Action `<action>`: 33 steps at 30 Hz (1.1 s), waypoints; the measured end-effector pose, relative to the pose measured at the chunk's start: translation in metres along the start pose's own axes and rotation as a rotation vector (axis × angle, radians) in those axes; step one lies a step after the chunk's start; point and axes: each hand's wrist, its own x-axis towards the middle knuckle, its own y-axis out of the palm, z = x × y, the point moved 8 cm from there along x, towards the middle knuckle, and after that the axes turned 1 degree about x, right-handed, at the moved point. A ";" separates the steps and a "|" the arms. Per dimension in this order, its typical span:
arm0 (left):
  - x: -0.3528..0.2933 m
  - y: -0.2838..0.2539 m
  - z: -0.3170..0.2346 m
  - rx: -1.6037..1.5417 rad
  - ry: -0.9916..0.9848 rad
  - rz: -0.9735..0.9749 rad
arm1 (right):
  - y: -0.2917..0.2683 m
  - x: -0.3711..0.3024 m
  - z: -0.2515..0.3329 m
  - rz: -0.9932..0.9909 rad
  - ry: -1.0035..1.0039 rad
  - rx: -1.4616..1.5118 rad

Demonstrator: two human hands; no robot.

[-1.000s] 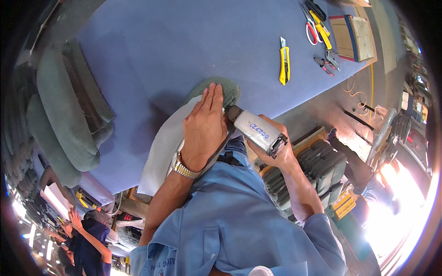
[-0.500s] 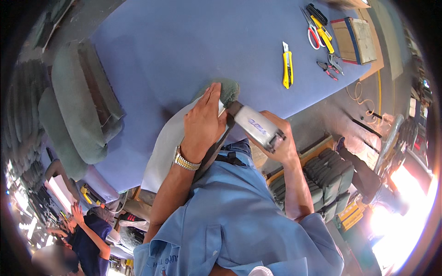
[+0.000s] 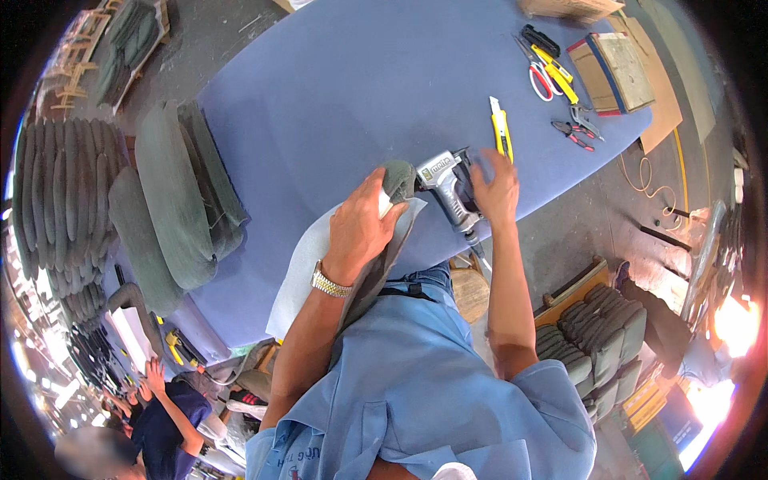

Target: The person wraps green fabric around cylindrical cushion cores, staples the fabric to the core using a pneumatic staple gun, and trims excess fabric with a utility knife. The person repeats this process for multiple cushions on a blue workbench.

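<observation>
"Fingers of the left hand (image 3: 360,232): how do they sit?"

"Pressed together, thumb apart, gripping the long grey-green fabric pad (image 3: 398,174) and its smooth white lining (image 3: 300,268). Those of the right hand (image 3: 498,192) are blurred; I can't tell whether they're spread."

"Edges and room?"

"The pad crosses the near rim of the blue tabletop (image 3: 320,96), which stretches wide toward 11 o'clock."

"Its axis?"

"From 7 to 1 o'clock, rounded end at 1. Just beside that end is the silver, pistol-shaped metal tool (image 3: 438,170), handle toward 5, reaching the rim."
</observation>
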 end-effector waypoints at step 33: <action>-0.071 -0.093 -0.023 -0.244 0.006 0.024 | -0.016 -0.077 0.150 0.257 0.054 0.285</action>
